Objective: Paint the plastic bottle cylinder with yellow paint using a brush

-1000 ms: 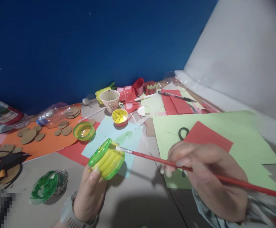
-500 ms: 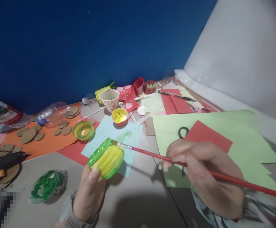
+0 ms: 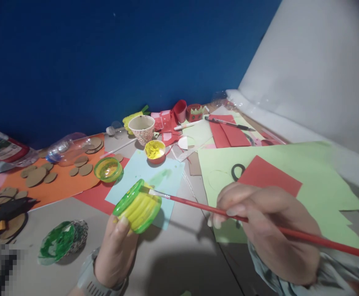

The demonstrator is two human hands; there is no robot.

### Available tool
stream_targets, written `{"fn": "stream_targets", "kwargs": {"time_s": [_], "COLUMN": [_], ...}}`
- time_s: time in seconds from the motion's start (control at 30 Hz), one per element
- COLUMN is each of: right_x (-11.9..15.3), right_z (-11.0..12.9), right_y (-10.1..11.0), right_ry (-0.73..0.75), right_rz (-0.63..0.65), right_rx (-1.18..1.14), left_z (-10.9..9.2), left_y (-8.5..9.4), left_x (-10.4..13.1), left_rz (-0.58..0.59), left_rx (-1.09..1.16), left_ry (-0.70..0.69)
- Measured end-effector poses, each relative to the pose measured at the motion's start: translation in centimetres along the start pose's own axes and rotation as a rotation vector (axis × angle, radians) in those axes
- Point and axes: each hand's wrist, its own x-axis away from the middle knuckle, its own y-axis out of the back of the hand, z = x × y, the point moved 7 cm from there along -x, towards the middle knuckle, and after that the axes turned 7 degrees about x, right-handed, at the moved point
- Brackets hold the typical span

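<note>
My left hand (image 3: pixel 115 251) holds up a green plastic piece (image 3: pixel 137 205) with ribbed sides coated in yellow paint, tilted on its side above the table. A grey watch sits on that wrist. My right hand (image 3: pixel 267 230) grips a long red paintbrush (image 3: pixel 204 207) like a pen. The brush tip touches the upper right edge of the green piece. A small red dish of yellow paint (image 3: pixel 155 151) stands beyond it on a light blue paper (image 3: pixel 154 181).
A green cap with yellow paint (image 3: pixel 108 169), a green-painted piece (image 3: pixel 59 242), a patterned paper cup (image 3: pixel 141 128), cardboard discs on orange paper (image 3: pixel 59 185), a clear bottle (image 3: pixel 68 149), a light green sheet (image 3: pixel 315 193) under red paper (image 3: pixel 268 176), and pens lie about. Blue wall behind.
The brush tip has shifted slightly back and forth along the top edge of the yellow-green piece. My left hand and the piece have barely moved.
</note>
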Motion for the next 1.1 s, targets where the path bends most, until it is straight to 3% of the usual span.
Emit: {"fn": "stream_targets", "kwargs": {"time_s": [0.17, 0.33, 0.5, 0.7, 0.83, 0.97, 1.1], "right_x": [-0.06, 0.02, -0.17, -0.31, -0.25, -0.38, -0.53], "right_z": [-0.25, 0.24, -0.08, 0.32, -0.05, 0.38, 0.48], "right_y": [0.26, -0.02, 0.28, -0.08, 0.10, -0.06, -0.04], "right_ry": [-0.032, 0.027, -0.023, 0.029, -0.033, 0.023, 0.029], "right_rz": [-0.054, 0.006, -0.048, -0.013, -0.032, -0.013, -0.031], "right_rx": [0.063, 0.019, 0.076, 0.087, 0.126, 0.067, 0.180], "left_z": [-0.17, -0.08, -0.01, -0.12, -0.06, -0.07, 0.03], "left_y": [-0.37, -0.15, 0.01, -0.29, -0.17, -0.31, -0.44], "left_x": [-0.24, -0.20, -0.20, -0.25, -0.22, -0.29, -0.35], "left_rz": [0.017, 0.026, 0.039, 0.055, 0.042, 0.051, 0.078], "left_rx": [0.003, 0.003, 0.020, -0.002, 0.004, -0.004, 0.027], "left_ry": [-0.011, -0.010, -0.017, -0.027, -0.019, -0.019, -0.015]}}
